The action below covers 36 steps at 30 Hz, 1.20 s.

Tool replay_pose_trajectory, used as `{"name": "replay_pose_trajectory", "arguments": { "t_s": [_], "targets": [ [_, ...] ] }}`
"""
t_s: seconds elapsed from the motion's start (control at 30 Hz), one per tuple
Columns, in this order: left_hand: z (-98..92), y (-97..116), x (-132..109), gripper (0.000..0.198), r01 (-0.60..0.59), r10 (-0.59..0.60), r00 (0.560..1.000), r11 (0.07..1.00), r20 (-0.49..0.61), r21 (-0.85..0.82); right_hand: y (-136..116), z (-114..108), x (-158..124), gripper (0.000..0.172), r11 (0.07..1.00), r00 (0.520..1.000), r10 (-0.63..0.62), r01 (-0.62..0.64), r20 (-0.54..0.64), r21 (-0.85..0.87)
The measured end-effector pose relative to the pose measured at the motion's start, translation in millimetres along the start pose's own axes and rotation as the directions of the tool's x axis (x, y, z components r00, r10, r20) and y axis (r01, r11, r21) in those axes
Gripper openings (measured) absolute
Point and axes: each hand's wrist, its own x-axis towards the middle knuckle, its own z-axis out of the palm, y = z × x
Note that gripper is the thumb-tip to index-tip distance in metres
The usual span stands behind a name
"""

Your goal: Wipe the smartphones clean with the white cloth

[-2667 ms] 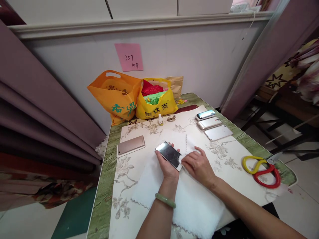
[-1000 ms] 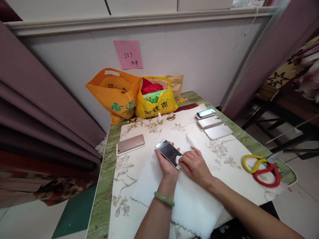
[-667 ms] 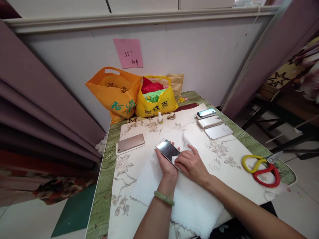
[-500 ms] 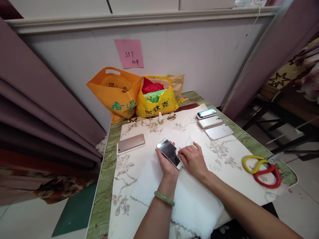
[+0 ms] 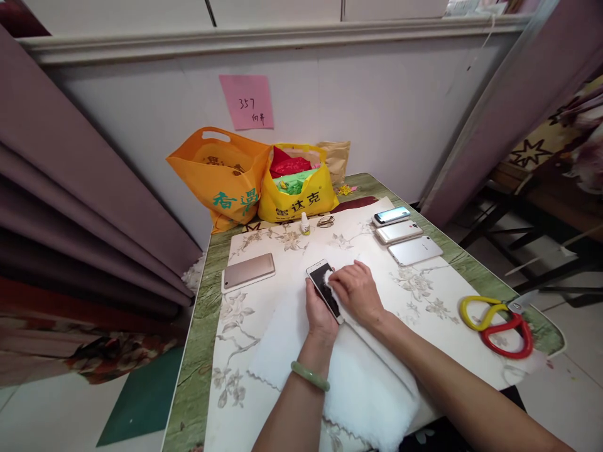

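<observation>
My left hand (image 5: 319, 312) is wrapped round a white smartphone (image 5: 319, 274), its dark screen facing up. Pinched in the fingers of my right hand (image 5: 358, 293) is a bit of white fluffy cloth (image 5: 328, 278), pressed against the phone's screen. Under both wrists a larger spread of white fluffy cloth (image 5: 367, 383) lies on the flowered table mat (image 5: 235, 345); whether it joins the bit in my fingers I cannot tell. To the left rests a rose-gold phone (image 5: 249, 270) on a white one. Several phones (image 5: 414, 250) lie at the right.
Scissors (image 5: 506, 333) with yellow and red handles lie near the table's right edge. At the back stand an orange bag (image 5: 221, 182), a filled yellow bag (image 5: 301, 204), a small white bottle (image 5: 304, 224) and glasses (image 5: 325, 221).
The phone has turned more upright in my left hand and shifted slightly right. My right hand has moved a little up and left with the cloth across the screen.
</observation>
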Motion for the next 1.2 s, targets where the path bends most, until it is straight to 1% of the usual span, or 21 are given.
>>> {"name": "replay_pose_trajectory", "arguments": {
  "t_s": [0.03, 0.07, 0.17, 0.2, 0.3, 0.33, 0.43, 0.47, 0.57, 0.6, 0.67, 0.7, 0.73, 0.8, 0.83, 0.87, 0.97, 1.0, 1.1, 1.13, 1.2],
  "targets": [
    [-0.2, 0.1, -0.1, 0.043, -0.006, 0.007, 1.000, 1.000, -0.023, 0.006, -0.3, 0.9, 2.0, 0.014, 0.999, 0.999, 0.041, -0.041, -0.019, -0.003],
    [-0.6, 0.1, -0.2, 0.042, -0.015, 0.016, 0.999, 1.000, -0.046, 0.024, -0.7, 1.8, 4.1, 0.014, 0.999, 0.999, 0.037, -0.037, -0.020, 0.003],
    [-2.5, -0.2, 0.0, 0.040, -0.034, 0.040, 0.996, 0.997, -0.076, 0.074, -2.1, 4.7, 10.5, 0.014, 0.995, 0.995, -0.093, 0.091, 0.032, 0.040],
    [-3.2, -0.6, 0.4, 0.040, -0.030, 0.035, 0.997, 0.997, -0.072, 0.071, -2.3, 5.7, 12.7, 0.014, 0.996, 0.996, -0.081, 0.080, 0.026, 0.031],
    [-4.8, -1.6, 1.7, 0.042, -0.004, 0.005, 0.999, 1.000, -0.044, 0.031, -1.9, 8.5, 19.0, 0.013, 0.998, 0.997, 0.064, -0.065, -0.040, -0.025],
    [-5.2, -1.9, 2.1, 0.041, -0.009, 0.011, 0.999, 0.999, -0.049, 0.039, -1.7, 9.3, 20.7, 0.013, 0.998, 0.998, 0.055, -0.056, -0.034, -0.025],
    [-5.9, -2.5, 2.7, 0.037, -0.038, 0.042, 0.997, 0.996, -0.063, 0.077, -1.1, 11.5, 24.1, 0.014, 0.997, 0.997, -0.071, 0.071, 0.024, 0.016],
    [-5.9, -2.6, 2.8, 0.037, -0.038, 0.042, 0.997, 0.997, -0.061, 0.074, -0.9, 12.3, 24.9, 0.014, 0.998, 0.999, -0.053, 0.053, 0.012, 0.014],
    [-5.9, -2.9, 2.8, 0.039, -0.031, 0.033, 0.998, 0.999, -0.051, 0.038, -0.9, 14.4, 26.6, 0.014, 0.995, 0.993, 0.094, -0.096, -0.066, -0.022],
    [-6.1, -2.9, 2.8, 0.038, -0.037, 0.040, 0.998, 0.999, -0.054, 0.040, -1.4, 14.9, 27.3, 0.014, 0.996, 0.995, 0.082, -0.083, -0.057, -0.017],
    [-6.7, -2.9, 2.8, 0.035, -0.054, 0.057, 0.997, 0.997, -0.060, 0.054, -3.3, 15.7, 28.9, 0.014, 1.000, 1.000, -0.017, 0.017, -0.001, 0.023],
    [-6.9, -2.8, 2.8, 0.034, -0.057, 0.061, 0.997, 0.997, -0.057, 0.058, -4.4, 16.0, 29.9, 0.013, 0.999, 0.999, -0.036, 0.036, 0.016, 0.041],
    [-7.1, -2.7, 2.8, 0.034, -0.054, 0.057, 0.997, 0.997, -0.051, 0.059, -5.6, 16.2, 31.1, 0.013, 0.999, 1.000, -0.006, 0.005, 0.015, 0.047],
    [-7.3, -2.4, 2.9, 0.035, -0.037, 0.040, 0.998, 0.998, -0.044, 0.055, -7.8, 16.6, 33.4, 0.011, 0.990, 0.990, 0.138, -0.137, -0.022, 0.037],
    [-7.3, -2.2, 3.1, 0.036, -0.034, 0.036, 0.998, 0.998, -0.043, 0.056, -8.8, 16.8, 34.3, 0.010, 0.982, 0.982, 0.185, -0.183, -0.034, 0.040],
    [-7.4, -2.0, 3.3, 0.035, -0.040, 0.043, 0.998, 0.997, -0.044, 0.059, -9.6, 17.0, 35.2, 0.009, 0.982, 0.983, 0.181, -0.180, -0.025, 0.052],
    [-7.6, -1.8, 4.3, 0.032, -0.072, 0.076, 0.996, 0.995, -0.052, 0.070, -9.7, 17.3, 36.0, 0.008, 0.993, 0.999, 0.013, -0.019, 0.049, 0.121],
    [-7.7, -1.8, 4.7, 0.033, -0.064, 0.067, 0.997, 0.996, -0.046, 0.064, -8.8, 17.2, 35.5, 0.008, 0.992, 0.999, 0.005, -0.011, 0.049, 0.123],
    [-7.7, -1.9, 5.3, 0.037, -0.010, 0.010, 1.000, 1.000, -0.029, 0.023, -4.5, 14.9, 29.8, 0.009, 0.993, 0.996, 0.091, -0.091, -0.001, 0.074],
    [-7.6, -1.9, 5.2, 0.039, -0.004, 0.004, 1.000, 1.000, -0.031, 0.013, -3.1, 12.8, 25.9, 0.009, 0.995, 0.997, 0.074, -0.074, 0.005, 0.072],
    [-7.0, -1.3, 4.6, 0.041, -0.003, 0.004, 0.999, 1.000, -0.043, 0.018, -0.9, 5.8, 14.4, 0.011, 0.994, 0.997, -0.045, 0.039, 0.057, 0.107]
  ]
}}
